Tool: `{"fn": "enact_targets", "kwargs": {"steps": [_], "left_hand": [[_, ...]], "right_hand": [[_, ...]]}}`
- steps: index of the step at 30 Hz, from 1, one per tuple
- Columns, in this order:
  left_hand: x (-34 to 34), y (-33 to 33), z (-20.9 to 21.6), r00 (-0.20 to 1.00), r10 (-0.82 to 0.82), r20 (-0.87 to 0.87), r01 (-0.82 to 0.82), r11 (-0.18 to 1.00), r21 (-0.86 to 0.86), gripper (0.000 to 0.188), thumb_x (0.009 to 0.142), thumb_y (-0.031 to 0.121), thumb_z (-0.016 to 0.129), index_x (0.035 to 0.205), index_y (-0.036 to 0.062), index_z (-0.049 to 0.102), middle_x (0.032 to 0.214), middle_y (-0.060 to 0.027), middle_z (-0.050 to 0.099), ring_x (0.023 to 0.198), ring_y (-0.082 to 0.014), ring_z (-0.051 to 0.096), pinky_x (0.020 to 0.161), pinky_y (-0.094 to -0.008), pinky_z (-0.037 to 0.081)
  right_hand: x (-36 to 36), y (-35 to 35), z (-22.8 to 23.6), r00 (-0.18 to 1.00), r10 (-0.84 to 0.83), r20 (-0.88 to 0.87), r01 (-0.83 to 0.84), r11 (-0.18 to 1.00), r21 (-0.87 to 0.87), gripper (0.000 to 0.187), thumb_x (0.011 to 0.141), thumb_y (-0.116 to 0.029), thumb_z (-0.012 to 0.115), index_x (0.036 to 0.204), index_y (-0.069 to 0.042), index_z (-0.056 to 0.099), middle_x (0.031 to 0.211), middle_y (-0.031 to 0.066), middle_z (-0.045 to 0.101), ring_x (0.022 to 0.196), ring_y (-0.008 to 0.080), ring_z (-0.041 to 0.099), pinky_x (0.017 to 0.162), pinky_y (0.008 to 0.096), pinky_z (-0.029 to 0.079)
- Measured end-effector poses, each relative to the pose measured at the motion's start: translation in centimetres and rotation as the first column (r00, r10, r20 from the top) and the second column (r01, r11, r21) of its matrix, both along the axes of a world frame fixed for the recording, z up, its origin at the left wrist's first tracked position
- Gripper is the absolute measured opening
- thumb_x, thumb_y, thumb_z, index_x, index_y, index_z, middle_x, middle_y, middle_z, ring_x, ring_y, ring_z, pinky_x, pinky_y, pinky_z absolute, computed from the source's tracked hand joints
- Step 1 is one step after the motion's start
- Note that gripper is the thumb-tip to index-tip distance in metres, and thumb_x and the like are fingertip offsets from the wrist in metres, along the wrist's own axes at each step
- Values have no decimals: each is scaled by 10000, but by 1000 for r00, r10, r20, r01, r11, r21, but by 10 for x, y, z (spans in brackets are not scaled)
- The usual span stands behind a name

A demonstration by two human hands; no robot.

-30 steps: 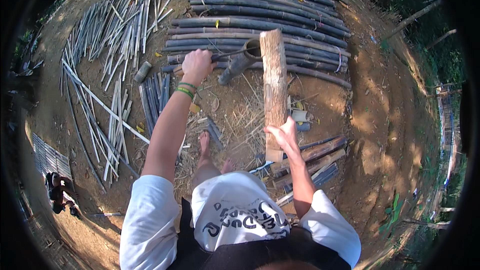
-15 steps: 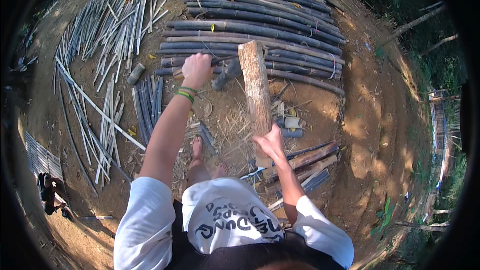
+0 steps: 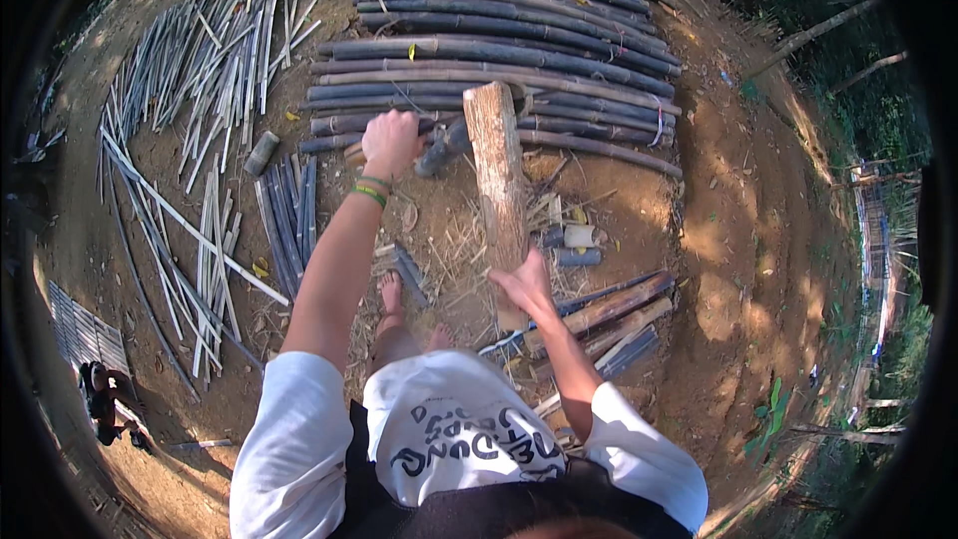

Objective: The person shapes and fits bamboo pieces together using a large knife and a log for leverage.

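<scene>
My left hand (image 3: 391, 143) is closed in a fist around a tool handle (image 3: 352, 150) whose light wooden end shows left of the fist. A dark part of the tool runs right, mostly hidden; it may be a knife blade. My right hand (image 3: 526, 286) grips the lower part of a thick, rough wooden log (image 3: 496, 165), held lengthwise away from me. Partly behind the log is a dark bamboo segment (image 3: 444, 147), with an open round end visible right of the log's top. I cannot tell whether log and tool touch.
Long dark bamboo poles (image 3: 509, 45) lie in rows ahead. Split strips (image 3: 190, 70) are heaped at the left, near dark slats (image 3: 286, 210). Shavings (image 3: 449, 230) surround my bare feet (image 3: 390, 291). Short bamboo offcuts (image 3: 581, 237) and split logs (image 3: 619, 309) lie at the right.
The whole view has shifted slightly. My right hand and the log have moved a little left, closer to my left fist. Both grips are unchanged.
</scene>
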State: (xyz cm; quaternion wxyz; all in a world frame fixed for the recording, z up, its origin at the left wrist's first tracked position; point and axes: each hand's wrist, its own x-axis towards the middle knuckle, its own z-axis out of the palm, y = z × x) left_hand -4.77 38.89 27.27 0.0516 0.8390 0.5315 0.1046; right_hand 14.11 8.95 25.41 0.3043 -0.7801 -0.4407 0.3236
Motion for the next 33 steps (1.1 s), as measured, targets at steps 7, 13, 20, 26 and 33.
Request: {"fn": "enact_targets", "kwargs": {"steps": [7,13,20,26,33], "left_hand": [[-25,-2,-3,1000,11,-18,-11,999,-32,309,818,376,817,954,104,763,882,-181,745,856,-367,743,765,-476,602],[-48,6,4,997,37,-74,-44,994,-104,316,857,393,789,976,103,751,923,-180,750,900,-371,741,794,-477,602],[-51,17,3,998,31,-46,-34,998,-61,308,834,391,801,957,112,760,899,-177,750,885,-368,743,794,-475,603],[-54,42,5,991,-8,-135,18,997,74,333,800,407,827,916,100,771,886,-157,752,857,-345,747,778,-447,606],[-62,54,6,991,15,-133,-6,998,67,321,810,413,816,924,114,784,860,-167,754,836,-345,750,742,-451,605]], "right_hand": [[23,22,110,960,-21,-280,172,831,529,592,713,-59,761,1264,29,563,1040,99,673,854,202,661,784,343,559],[44,66,194,983,-128,-128,177,516,838,684,747,14,760,1375,81,497,1290,236,635,1176,279,644,1044,410,509],[39,79,38,964,-249,-89,264,890,372,862,670,-86,819,1435,23,439,1253,218,666,1138,314,661,1034,422,507],[59,84,-31,951,-128,-281,139,990,18,633,695,-74,795,1281,50,593,1061,153,735,987,251,720,931,397,569],[73,138,146,992,-104,-76,123,575,809,515,761,-27,789,1231,48,592,1015,121,714,865,238,695,846,397,576]]}}
